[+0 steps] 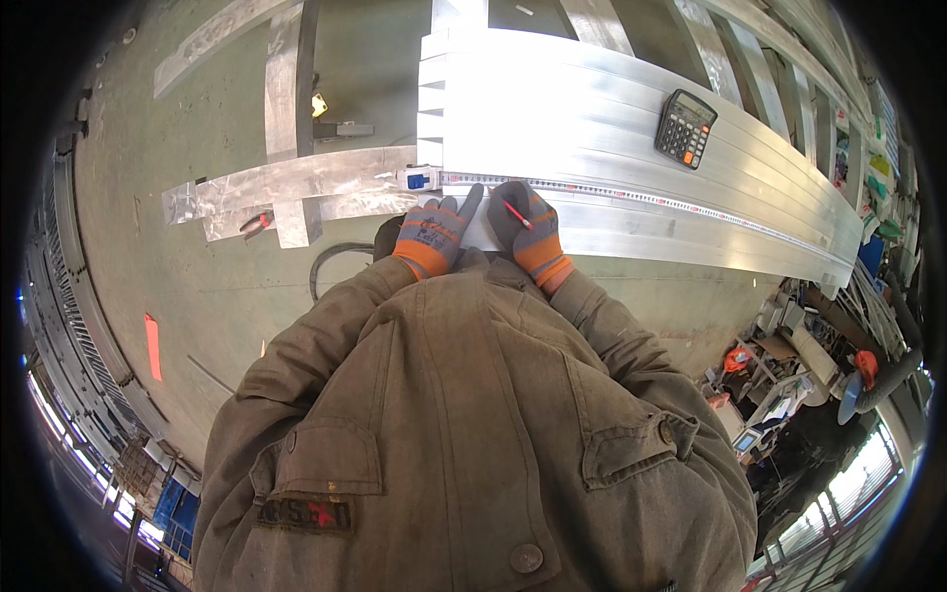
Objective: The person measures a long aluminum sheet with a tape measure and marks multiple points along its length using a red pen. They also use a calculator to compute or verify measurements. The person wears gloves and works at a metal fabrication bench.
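Observation:
My left hand (432, 235), in a grey and orange glove, rests at the near edge of the silvery metal profiles (552, 94). Its fingers are stretched out, with the index finger reaching toward the tape blade. Just beyond it lies a tape measure (419, 179) with a blue and white case. The blade (631, 194) runs out to the right along the profiles to their far right end. My right hand (533, 232), gloved alike, is closed around a slim red pencil (518, 214) beside the blade. The pencil's tip is hidden by the glove.
A black calculator (686, 128) lies on the profiles at the right. Red-handled pliers (256, 225) sit on the metal frame (345, 173) at the left. Cluttered tools and parts (789, 365) stand at the lower right. A red strip (153, 346) lies on the floor.

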`<state>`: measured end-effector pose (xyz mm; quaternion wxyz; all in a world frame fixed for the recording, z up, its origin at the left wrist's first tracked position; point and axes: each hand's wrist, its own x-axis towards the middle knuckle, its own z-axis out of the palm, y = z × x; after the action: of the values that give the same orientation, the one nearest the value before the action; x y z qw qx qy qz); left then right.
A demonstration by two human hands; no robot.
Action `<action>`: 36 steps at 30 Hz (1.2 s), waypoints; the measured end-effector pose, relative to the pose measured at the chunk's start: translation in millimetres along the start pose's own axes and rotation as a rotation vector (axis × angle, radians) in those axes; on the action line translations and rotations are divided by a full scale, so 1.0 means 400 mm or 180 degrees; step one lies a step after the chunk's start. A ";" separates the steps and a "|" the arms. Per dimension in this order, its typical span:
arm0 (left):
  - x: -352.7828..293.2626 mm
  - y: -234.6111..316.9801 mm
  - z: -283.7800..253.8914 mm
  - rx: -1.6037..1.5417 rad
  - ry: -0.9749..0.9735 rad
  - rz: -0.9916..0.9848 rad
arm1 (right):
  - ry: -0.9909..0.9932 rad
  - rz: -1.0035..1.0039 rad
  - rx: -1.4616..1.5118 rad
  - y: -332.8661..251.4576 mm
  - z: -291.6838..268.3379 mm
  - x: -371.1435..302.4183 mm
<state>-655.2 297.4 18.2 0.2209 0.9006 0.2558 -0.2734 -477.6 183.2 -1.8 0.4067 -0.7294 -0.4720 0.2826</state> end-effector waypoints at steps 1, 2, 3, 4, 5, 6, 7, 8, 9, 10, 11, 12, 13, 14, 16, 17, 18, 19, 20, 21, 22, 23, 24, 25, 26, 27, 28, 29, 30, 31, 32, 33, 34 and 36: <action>-0.002 0.000 -0.003 -0.0033 -0.0002 0.0005 | -0.0013 -0.0025 -0.0024 0.000 -0.001 0.001; -0.003 0.001 -0.005 -0.0066 0.0008 0.0008 | -0.0026 -0.0051 -0.0048 0.000 -0.002 0.002; -0.004 0.002 -0.006 -0.0082 0.0001 0.0008 | -0.0033 -0.0063 -0.0044 0.000 -0.003 0.002; -0.004 0.002 -0.006 -0.0098 0.0007 0.0006 | -0.0040 -0.0077 -0.0041 0.002 -0.004 0.002; -0.003 0.002 -0.006 -0.0119 0.0030 0.0004 | -0.0037 -0.0106 -0.0039 0.004 -0.005 0.003; -0.003 0.001 -0.004 -0.0117 0.0034 0.0010 | -0.0051 -0.0104 -0.0046 0.006 -0.004 0.003; -0.002 0.000 -0.002 -0.0121 0.0056 0.0018 | -0.0056 -0.0118 -0.0056 0.009 -0.002 0.003; -0.001 -0.002 0.001 -0.0125 0.0079 0.0025 | -0.0061 -0.0132 -0.0066 0.012 -0.001 0.003; -0.001 -0.003 0.005 -0.0091 0.0091 0.0035 | -0.0049 -0.0163 -0.0107 0.015 0.002 0.002; 0.001 -0.004 0.007 -0.0057 0.0103 0.0044 | -0.0038 -0.0194 -0.0147 0.018 0.004 0.002; 0.001 -0.005 0.010 -0.0022 0.0107 0.0048 | -0.0008 -0.0234 -0.0198 0.021 0.006 0.001; 0.001 -0.005 0.011 -0.0029 0.0120 0.0063 | -0.0032 -0.0218 -0.0173 0.024 0.007 0.001; 0.001 -0.006 0.012 -0.0035 0.0126 0.0073 | -0.0038 -0.0212 -0.0159 0.026 0.008 0.001; 0.001 -0.006 0.012 -0.0041 0.0131 0.0083 | -0.0027 -0.0213 -0.0149 0.027 0.008 0.001; -0.001 -0.006 0.011 -0.0084 0.0130 0.0080 | -0.0059 -0.0221 -0.0149 0.030 0.009 0.000; -0.001 -0.006 0.010 -0.0096 0.0133 0.0076 | -0.0054 -0.0242 -0.0162 0.032 0.009 -0.001; -0.001 -0.005 0.009 -0.0106 0.0116 0.0070 | -0.0054 -0.0247 -0.0132 0.035 0.009 -0.002; -0.001 -0.004 0.009 -0.0107 0.0101 0.0062 | -0.0042 -0.0266 -0.0113 0.038 0.010 -0.003; -0.001 -0.004 0.008 -0.0107 0.0087 0.0055 | -0.0021 -0.0295 -0.0100 0.041 0.011 -0.004; -0.001 -0.004 0.008 -0.0099 0.0085 0.0055 | -0.0019 -0.0292 -0.0148 0.045 0.013 -0.006; -0.001 -0.004 0.008 -0.0091 0.0084 0.0055 | -0.0008 -0.0301 -0.0204 0.049 0.016 -0.007; 0.000 -0.004 0.008 -0.0076 0.0083 0.0054 | 0.0028 -0.0323 -0.0266 0.053 0.018 -0.007; 0.000 -0.004 0.008 -0.0068 0.0081 0.0058 | 0.0026 -0.0320 -0.0261 0.056 0.021 -0.007; 0.001 -0.004 0.008 -0.0053 0.0081 0.0060 | 0.0049 -0.0332 -0.0263 0.057 0.023 -0.007; 0.001 -0.003 0.008 -0.0038 0.0080 0.0061 | 0.0072 -0.0343 -0.0265 0.057 0.023 -0.006; 0.001 -0.003 0.008 -0.0053 0.0086 0.0053 | 0.0048 -0.0296 -0.0222 0.056 0.022 -0.006; 0.000 -0.002 0.007 -0.0067 0.0092 0.0044 | 0.0026 -0.0249 -0.0178 0.052 0.020 -0.005; -0.001 -0.001 0.006 -0.0078 0.0099 0.0033 | 0.0031 -0.0226 -0.0140 0.047 0.017 -0.004; -0.002 -0.001 0.006 -0.0071 0.0103 0.0022 | -0.0017 -0.0153 -0.0057 0.042 0.015 -0.002; -0.003 0.001 0.007 -0.0065 0.0104 0.0013 | -0.0041 -0.0098 0.0018 0.037 0.010 0.000; -0.003 0.000 0.008 -0.0064 0.0129 0.0010 | -0.0051 -0.0050 0.0094 0.032 0.008 0.002; -0.002 -0.001 0.009 -0.0071 0.0132 0.0020 | -0.0030 -0.0083 0.0069 0.028 0.006 0.004; -0.003 -0.003 0.012 -0.0084 0.0157 0.0036 | 0.0002 -0.0121 0.0046 0.026 0.004 0.004; -0.003 -0.006 0.017 -0.0097 0.0207 0.0064 | -0.0061 -0.0145 0.0000 0.027 -0.001 0.004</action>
<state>-659.9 295.0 13.0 0.2289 0.9080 0.2579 -0.2379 -471.9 182.2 -11.0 0.4085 -0.7156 -0.4923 0.2803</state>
